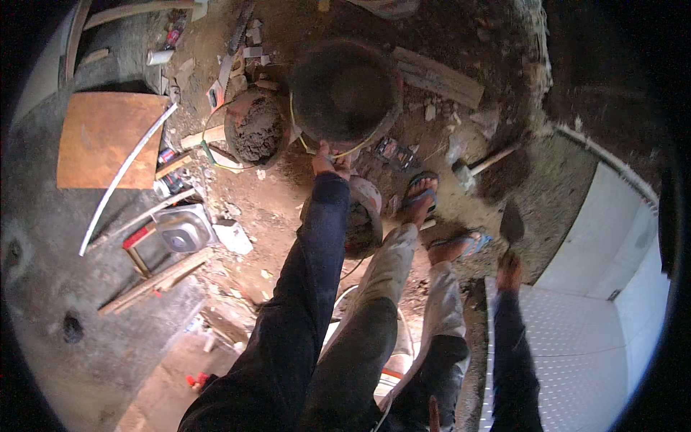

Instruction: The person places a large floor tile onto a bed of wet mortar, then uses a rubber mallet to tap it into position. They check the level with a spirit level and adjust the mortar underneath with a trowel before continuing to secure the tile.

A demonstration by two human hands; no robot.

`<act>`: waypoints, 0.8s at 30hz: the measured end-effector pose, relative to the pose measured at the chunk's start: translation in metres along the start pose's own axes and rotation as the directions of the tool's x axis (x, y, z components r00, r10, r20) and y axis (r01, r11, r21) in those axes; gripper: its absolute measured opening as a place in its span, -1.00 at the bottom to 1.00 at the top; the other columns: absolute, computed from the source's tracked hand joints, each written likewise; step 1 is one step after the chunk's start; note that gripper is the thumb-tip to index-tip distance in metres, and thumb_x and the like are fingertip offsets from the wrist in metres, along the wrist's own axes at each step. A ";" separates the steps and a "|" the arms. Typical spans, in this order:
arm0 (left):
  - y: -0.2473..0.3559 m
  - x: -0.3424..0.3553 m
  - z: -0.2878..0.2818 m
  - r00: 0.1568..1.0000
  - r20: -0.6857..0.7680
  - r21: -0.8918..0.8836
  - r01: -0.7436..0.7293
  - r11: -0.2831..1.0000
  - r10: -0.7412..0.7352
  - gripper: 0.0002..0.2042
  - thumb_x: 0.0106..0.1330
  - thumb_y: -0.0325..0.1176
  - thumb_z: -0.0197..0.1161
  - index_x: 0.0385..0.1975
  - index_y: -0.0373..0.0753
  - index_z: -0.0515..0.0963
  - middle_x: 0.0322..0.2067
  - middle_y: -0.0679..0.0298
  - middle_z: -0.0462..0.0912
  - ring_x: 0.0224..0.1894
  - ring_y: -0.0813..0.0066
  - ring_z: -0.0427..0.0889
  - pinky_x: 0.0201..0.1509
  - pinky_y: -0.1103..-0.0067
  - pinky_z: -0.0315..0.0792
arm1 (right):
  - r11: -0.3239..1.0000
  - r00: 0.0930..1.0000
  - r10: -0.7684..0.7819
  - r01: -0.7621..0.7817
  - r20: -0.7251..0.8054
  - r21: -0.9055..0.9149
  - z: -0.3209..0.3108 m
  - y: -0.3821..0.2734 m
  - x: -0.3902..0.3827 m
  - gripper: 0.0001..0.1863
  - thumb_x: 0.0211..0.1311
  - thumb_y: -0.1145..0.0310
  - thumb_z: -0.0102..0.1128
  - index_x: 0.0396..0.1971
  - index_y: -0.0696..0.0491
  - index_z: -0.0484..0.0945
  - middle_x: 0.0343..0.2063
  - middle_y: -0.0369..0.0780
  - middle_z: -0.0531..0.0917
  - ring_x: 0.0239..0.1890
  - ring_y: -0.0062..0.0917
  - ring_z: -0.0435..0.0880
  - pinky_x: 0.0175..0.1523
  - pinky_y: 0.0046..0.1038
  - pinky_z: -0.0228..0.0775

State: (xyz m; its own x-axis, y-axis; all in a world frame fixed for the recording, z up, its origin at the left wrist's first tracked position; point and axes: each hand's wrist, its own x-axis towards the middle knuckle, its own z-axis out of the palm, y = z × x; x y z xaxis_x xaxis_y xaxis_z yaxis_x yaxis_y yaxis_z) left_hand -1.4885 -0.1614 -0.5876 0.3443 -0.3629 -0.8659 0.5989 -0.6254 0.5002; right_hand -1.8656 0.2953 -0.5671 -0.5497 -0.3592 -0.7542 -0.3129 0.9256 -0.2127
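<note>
My left hand (pixel 331 160) is closed round the thin wire handle of a large dark bucket (pixel 345 86), at the bucket's near side. What lies inside that bucket is too dark to tell. Over at the right, my right hand (pixel 509 273) grips a pointed trowel (pixel 512 222), its blade pointing away from me above sandy ground. A smaller bucket (pixel 255 128) heaped with grey mortar stands left of the large one. Partly behind my left forearm is another bucket (pixel 366 216).
A hammer (pixel 484 167) lies beyond my sandalled feet. White panels (pixel 597 230) border the right. On the left lie a brown board (pixel 108 140), a curved white strip (pixel 122 183), a metal basin (pixel 182 229) and wood pieces (pixel 155 282). A plank (pixel 439 78) and a handsaw (pixel 227 68) lie farther off.
</note>
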 end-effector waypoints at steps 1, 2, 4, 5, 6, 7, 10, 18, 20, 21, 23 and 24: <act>0.006 0.001 0.006 1.000 0.006 -0.020 0.011 1.000 -0.011 -0.71 0.31 -0.22 0.36 -0.08 -0.12 0.45 -0.31 0.25 0.50 -0.34 0.35 0.55 -0.27 0.41 0.63 | 0.999 0.999 0.014 -0.015 0.033 0.029 -0.014 0.007 -0.032 -0.55 0.36 0.07 0.16 -0.02 0.16 0.51 -0.06 0.08 0.57 -0.01 -0.04 0.54 0.02 -0.06 0.38; 0.009 -0.002 0.014 0.999 0.018 -0.037 0.030 0.999 -0.029 -0.74 0.27 -0.25 0.40 -0.17 -0.09 0.46 -0.35 0.27 0.49 -0.39 0.36 0.51 -0.31 0.40 0.64 | 0.999 0.998 0.027 -0.029 0.061 0.043 -0.028 0.018 -0.066 -0.61 0.35 0.11 0.18 -0.08 0.15 0.53 -0.11 0.08 0.58 -0.08 -0.06 0.55 -0.06 -0.04 0.39; 0.007 -0.018 0.048 0.994 0.053 0.030 0.093 0.995 -0.094 -0.72 0.24 -0.28 0.42 -0.14 -0.11 0.49 -0.25 0.23 0.52 -0.32 0.34 0.54 -0.28 0.41 0.66 | 0.995 0.993 -0.075 0.082 0.096 -0.063 -0.054 0.044 -0.131 -0.71 0.32 0.19 0.23 -0.20 0.13 0.57 -0.22 0.08 0.59 -0.20 -0.08 0.58 -0.21 0.00 0.43; 0.012 -0.025 0.068 0.998 0.034 0.075 0.052 0.996 -0.054 -0.71 0.23 -0.28 0.43 -0.12 -0.11 0.50 -0.22 0.21 0.54 -0.29 0.32 0.56 -0.26 0.39 0.66 | 0.909 0.963 -0.259 0.271 0.080 -0.318 -0.061 0.056 -0.152 -0.74 0.32 0.21 0.24 -0.19 0.10 0.57 -0.30 0.05 0.59 -0.27 -0.12 0.60 -0.27 -0.03 0.45; 0.016 -0.031 0.090 1.000 0.022 0.119 0.014 0.993 -0.017 -0.71 0.23 -0.28 0.43 -0.10 -0.12 0.52 -0.19 0.20 0.56 -0.26 0.30 0.58 -0.23 0.38 0.66 | 0.727 0.899 -0.434 0.386 0.055 -0.569 -0.068 0.070 -0.172 -0.78 0.32 0.23 0.25 -0.19 0.06 0.57 -0.38 0.01 0.59 -0.33 -0.15 0.63 -0.32 -0.06 0.46; 0.022 -0.036 0.101 0.995 -0.041 0.183 -0.080 0.980 0.089 -0.70 0.24 -0.27 0.41 -0.08 -0.12 0.54 -0.18 0.18 0.58 -0.23 0.27 0.59 -0.19 0.34 0.66 | 0.994 0.999 -0.009 0.014 0.047 -0.108 -0.084 0.044 -0.181 -0.81 0.30 0.26 0.24 -0.24 0.06 0.55 -0.51 -0.08 0.55 -0.50 -0.26 0.59 -0.46 -0.14 0.42; 0.034 -0.067 0.102 0.982 0.110 0.331 -0.183 0.926 0.154 -0.71 0.30 -0.19 0.31 -0.10 -0.23 0.62 -0.16 0.12 0.66 -0.10 0.22 0.62 0.04 0.28 0.57 | 0.831 0.890 0.375 -0.447 0.259 0.330 -0.134 0.009 -0.215 -0.82 0.24 0.30 0.23 -0.36 0.04 0.44 -0.81 -0.31 0.37 -0.88 -0.52 0.34 -0.79 -0.36 0.18; 0.122 -0.278 0.024 0.941 0.127 0.182 -0.333 0.925 0.314 -0.69 0.07 -0.43 0.34 -0.16 -0.33 0.61 -0.21 0.11 0.70 -0.26 0.23 0.65 -0.12 0.38 0.56 | 0.776 0.918 0.264 -0.384 0.295 0.500 -0.241 -0.044 -0.251 -0.79 0.30 0.24 0.25 -0.45 -0.04 0.43 -0.77 -0.38 0.36 -0.86 -0.60 0.27 -0.75 -0.46 0.10; 0.168 -0.319 -0.020 0.957 0.131 0.143 -0.276 0.950 0.258 -0.66 0.04 -0.51 0.33 -0.13 -0.35 0.57 -0.27 0.10 0.71 -0.32 0.20 0.68 -0.16 0.35 0.61 | 0.847 0.941 0.140 -0.275 0.308 0.455 -0.284 -0.087 -0.246 -0.78 0.31 0.24 0.24 -0.44 -0.07 0.39 -0.81 -0.36 0.33 -0.86 -0.55 0.33 -0.76 -0.45 0.14; 0.191 -0.376 -0.021 0.936 0.230 -0.168 -0.230 0.959 0.265 -0.74 0.06 -0.53 0.32 -0.21 -0.36 0.57 -0.30 0.10 0.70 -0.36 0.17 0.71 -0.22 0.32 0.67 | 0.829 0.925 0.205 -0.337 0.319 0.446 -0.301 -0.078 -0.251 -0.78 0.28 0.23 0.26 -0.45 -0.08 0.40 -0.81 -0.35 0.34 -0.85 -0.51 0.36 -0.75 -0.44 0.18; 0.215 -0.412 -0.083 0.932 0.165 -0.231 -0.282 0.931 0.323 -0.77 0.08 -0.52 0.38 -0.24 -0.36 0.60 -0.32 0.09 0.69 -0.34 0.13 0.73 -0.22 0.24 0.70 | 0.822 0.897 0.223 -0.384 0.382 0.420 -0.327 -0.079 -0.242 -0.78 0.27 0.19 0.28 -0.38 -0.08 0.41 -0.78 -0.31 0.37 -0.83 -0.48 0.38 -0.75 -0.41 0.22; 0.224 -0.422 -0.103 0.917 0.139 -0.241 -0.334 0.911 0.373 -0.78 0.09 -0.52 0.41 -0.25 -0.35 0.61 -0.32 0.09 0.69 -0.34 0.13 0.73 -0.22 0.25 0.70 | 0.812 0.897 0.223 -0.388 0.382 0.437 -0.337 -0.076 -0.250 -0.76 0.27 0.16 0.28 -0.31 -0.07 0.41 -0.74 -0.29 0.38 -0.83 -0.49 0.37 -0.77 -0.40 0.23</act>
State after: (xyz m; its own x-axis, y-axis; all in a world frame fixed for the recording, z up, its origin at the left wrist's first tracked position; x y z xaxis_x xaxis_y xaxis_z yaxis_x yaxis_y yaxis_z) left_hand -1.4252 -0.0777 -0.1105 0.4384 -0.6626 -0.6072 0.6047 -0.2823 0.7447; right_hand -1.9652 0.2742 -0.1535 -0.2664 -0.0702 -0.9613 0.2974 0.9427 -0.1513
